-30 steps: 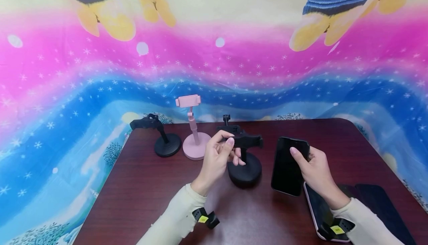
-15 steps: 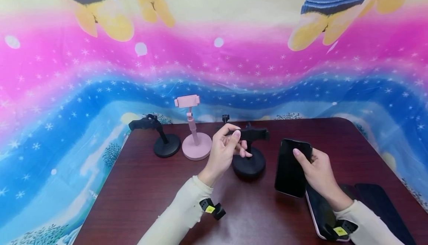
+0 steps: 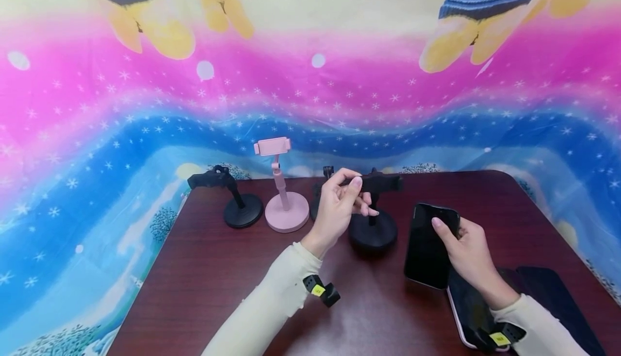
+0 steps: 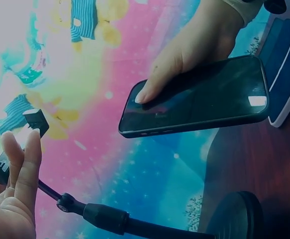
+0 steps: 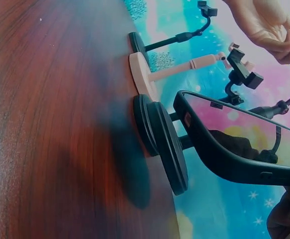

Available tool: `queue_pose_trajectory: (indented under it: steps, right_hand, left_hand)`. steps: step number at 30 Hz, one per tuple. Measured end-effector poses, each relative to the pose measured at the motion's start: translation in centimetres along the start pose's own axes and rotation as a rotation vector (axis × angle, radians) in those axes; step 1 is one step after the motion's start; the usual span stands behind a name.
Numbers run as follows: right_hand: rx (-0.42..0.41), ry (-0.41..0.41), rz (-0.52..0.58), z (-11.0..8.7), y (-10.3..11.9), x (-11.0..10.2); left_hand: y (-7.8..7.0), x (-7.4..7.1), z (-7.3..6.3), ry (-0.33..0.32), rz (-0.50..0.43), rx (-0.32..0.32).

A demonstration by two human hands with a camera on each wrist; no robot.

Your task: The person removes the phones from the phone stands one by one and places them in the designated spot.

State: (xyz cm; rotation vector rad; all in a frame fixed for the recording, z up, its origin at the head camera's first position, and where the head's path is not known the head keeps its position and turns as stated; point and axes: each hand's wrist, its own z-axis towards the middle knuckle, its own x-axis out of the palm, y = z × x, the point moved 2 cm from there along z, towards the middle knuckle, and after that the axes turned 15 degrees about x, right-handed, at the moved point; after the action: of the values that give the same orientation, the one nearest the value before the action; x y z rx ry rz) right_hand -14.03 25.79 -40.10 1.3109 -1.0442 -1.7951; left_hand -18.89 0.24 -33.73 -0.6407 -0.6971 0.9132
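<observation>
My left hand [image 3: 339, 205] pinches one end of the holder on a black phone stand [image 3: 373, 232]. Its round base appears raised off the table, with a shadow beneath it in the right wrist view. In the left wrist view the fingertips touch the clamp [image 4: 36, 122], and the thin neck and joint run down to the base. To the right, my right hand [image 3: 470, 248] grips a black smartphone [image 3: 427, 253] by its side edge, thumb on the dark screen. The phone is held in the air, apart from the stand.
Another black stand [image 3: 328, 171] is partly hidden behind the left hand. Farther left stand a pink phone stand [image 3: 286, 213] and a black one [image 3: 242, 210]. Flat dark devices, one light-edged [image 3: 466, 302], lie at the right under the right forearm. A printed cloth [image 3: 310, 97] hangs behind the table.
The left hand has carried the black stand to the right and farther back. The right hand has shifted slightly right with the smartphone.
</observation>
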Motion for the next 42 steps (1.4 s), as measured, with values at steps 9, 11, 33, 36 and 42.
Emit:
queue_pose_trajectory:
  steps: [9,11,33,36,42]
  right_hand:
    - [0.013,0.002,-0.026,-0.1,-0.2,-0.2]
    - [0.016,0.008,-0.029,-0.1,-0.2,-0.2]
    - [0.028,0.0,-0.028,0.0,-0.7,-0.2]
    - [0.028,-0.004,-0.026,0.0,-0.8,-0.2]
    - [0.031,-0.013,-0.022,-0.1,-0.8,-0.2]
  left_hand:
    - [1.1,0.1,1.2,-0.004,0.025,-0.03]
    - [1.3,0.1,1.4,-0.005,0.031,-0.036]
    - [3.3,0.7,3.4,-0.033,0.093,-0.087]
    - [3.4,1.0,3.6,-0.045,0.089,-0.105]
    - [3.9,1.7,3.9,-0.077,0.091,-0.151]
